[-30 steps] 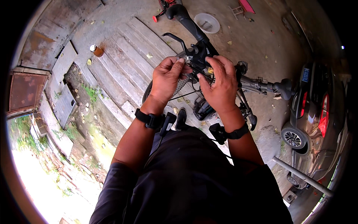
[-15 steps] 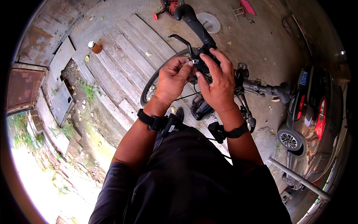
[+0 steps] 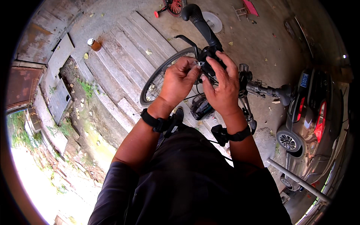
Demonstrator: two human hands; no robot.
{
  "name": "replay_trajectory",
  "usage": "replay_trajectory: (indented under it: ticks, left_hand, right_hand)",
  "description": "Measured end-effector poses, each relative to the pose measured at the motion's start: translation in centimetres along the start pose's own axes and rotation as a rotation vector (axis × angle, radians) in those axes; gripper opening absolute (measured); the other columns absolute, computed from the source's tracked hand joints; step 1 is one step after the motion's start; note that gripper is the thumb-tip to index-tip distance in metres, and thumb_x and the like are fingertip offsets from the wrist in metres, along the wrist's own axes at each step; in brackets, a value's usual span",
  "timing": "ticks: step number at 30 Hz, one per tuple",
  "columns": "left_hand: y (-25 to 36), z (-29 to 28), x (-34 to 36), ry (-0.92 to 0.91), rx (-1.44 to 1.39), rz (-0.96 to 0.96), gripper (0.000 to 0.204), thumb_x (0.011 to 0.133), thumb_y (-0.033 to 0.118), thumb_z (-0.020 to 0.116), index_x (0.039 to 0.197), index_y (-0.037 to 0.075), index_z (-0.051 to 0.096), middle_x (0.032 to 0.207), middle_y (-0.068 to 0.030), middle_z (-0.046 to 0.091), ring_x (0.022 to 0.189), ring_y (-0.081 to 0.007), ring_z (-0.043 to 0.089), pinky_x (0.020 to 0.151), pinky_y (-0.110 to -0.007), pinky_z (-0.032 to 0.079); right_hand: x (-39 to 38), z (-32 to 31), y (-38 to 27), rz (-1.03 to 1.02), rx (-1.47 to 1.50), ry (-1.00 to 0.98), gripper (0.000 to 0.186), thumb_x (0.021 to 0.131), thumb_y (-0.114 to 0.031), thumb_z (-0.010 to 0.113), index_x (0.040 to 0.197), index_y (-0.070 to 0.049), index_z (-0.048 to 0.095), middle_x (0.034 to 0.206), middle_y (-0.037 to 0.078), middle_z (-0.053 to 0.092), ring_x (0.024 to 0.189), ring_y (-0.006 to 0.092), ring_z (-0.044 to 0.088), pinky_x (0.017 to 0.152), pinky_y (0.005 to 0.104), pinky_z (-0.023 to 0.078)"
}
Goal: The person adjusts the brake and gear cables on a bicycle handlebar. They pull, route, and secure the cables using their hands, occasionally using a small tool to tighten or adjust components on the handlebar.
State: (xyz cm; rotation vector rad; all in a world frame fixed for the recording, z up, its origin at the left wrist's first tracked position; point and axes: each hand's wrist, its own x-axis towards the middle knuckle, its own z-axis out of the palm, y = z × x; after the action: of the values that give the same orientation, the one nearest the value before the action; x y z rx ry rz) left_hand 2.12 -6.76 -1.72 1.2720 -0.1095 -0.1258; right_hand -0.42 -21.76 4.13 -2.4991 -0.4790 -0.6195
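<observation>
My left hand (image 3: 174,82) is pinched around a small metal fitting (image 3: 201,63) beside the black brake lever (image 3: 187,42) on a bicycle's handlebar. My right hand (image 3: 221,88) rests bent fingers over the lever housing (image 3: 208,53), its thumb by the fitting; whether it grips anything underneath is unclear. The black rubber grip (image 3: 202,27) rises above both hands, and a black cable (image 3: 198,88) loops below them. The bicycle's front wheel (image 3: 146,88) shows left of my hands; its saddle (image 3: 283,93) lies to the right.
Weathered planks (image 3: 123,48) cover ground at left, with an amber jar (image 3: 95,45) standing there. A red bicycle wheel (image 3: 174,5), pale basin (image 3: 212,22) and small folding chair (image 3: 240,12) are at the top. A parked car (image 3: 311,120) and grey pole (image 3: 296,178) occupy the right.
Both my hands have shifted slightly rightward with the handlebar in view, which now shows more of the front wheel. My left hand stays pinched at the fitting; the right fingers have moved on the housing.
</observation>
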Motion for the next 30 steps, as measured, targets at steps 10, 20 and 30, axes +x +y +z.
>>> replay_trajectory:
  ticks: [10,20,30]
  left_hand:
    - [1.9,-1.4,0.6,-0.049,0.457,0.195,0.017,0.087,0.008,0.068,0.103,0.002,0.067,0.086,-0.0169,0.067,0.075,-0.0319,0.066,0.069,-0.037,0.053]
    - [5.4,-3.2,1.8,-0.196,0.789,0.238,0.02,0.088,0.009,0.067,0.106,0.0,0.068,0.094,-0.0189,0.069,0.083,-0.0354,0.068,0.074,-0.039,0.053]
    - [6.8,-2.8,2.3,-0.312,0.812,0.227,0.019,0.088,0.011,0.064,0.101,-0.001,0.068,0.093,-0.0204,0.068,0.085,-0.0376,0.067,0.076,-0.04,0.053]
  right_hand:
    - [0.0,0.1,0.3,-0.01,0.005,-0.005,0.053,0.078,-0.009,0.072,0.13,-0.012,0.061,0.137,0.014,0.05,0.126,0.0355,0.05,0.104,0.0459,0.039]
    - [0.0,0.3,0.2,-0.017,-0.015,0.005,0.052,0.079,-0.01,0.072,0.129,-0.011,0.061,0.137,0.014,0.051,0.126,0.0358,0.051,0.104,0.0461,0.039]
    - [0.0,0.5,0.3,-0.013,-0.006,0.02,0.053,0.078,-0.009,0.072,0.129,-0.012,0.061,0.137,0.014,0.051,0.126,0.0361,0.051,0.104,0.0466,0.038]
